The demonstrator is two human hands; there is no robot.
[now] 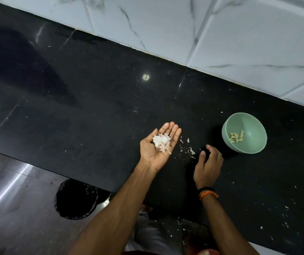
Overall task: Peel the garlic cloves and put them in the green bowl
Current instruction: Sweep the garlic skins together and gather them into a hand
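My left hand (pixel 158 150) lies palm up over the black counter, fingers straight, cupping a pile of white and pinkish garlic skins (pixel 162 142). To its right my right hand (pixel 207 166) hovers palm down with loosely curled fingers and holds nothing. Between the two hands, loose bits of garlic skin (pixel 188 148) are scattered on the counter. The green bowl (pixel 252 126) stands on the counter to the right of my right hand. Several peeled garlic cloves (pixel 236 138) lie inside it.
The black counter (pixel 92 100) runs diagonally and meets a white marble-tiled wall (pixel 221 34) at the back. A black bin (pixel 75 199) stands on the floor below the counter's front edge. More skin flakes (pixel 285 218) dot the counter at the lower right.
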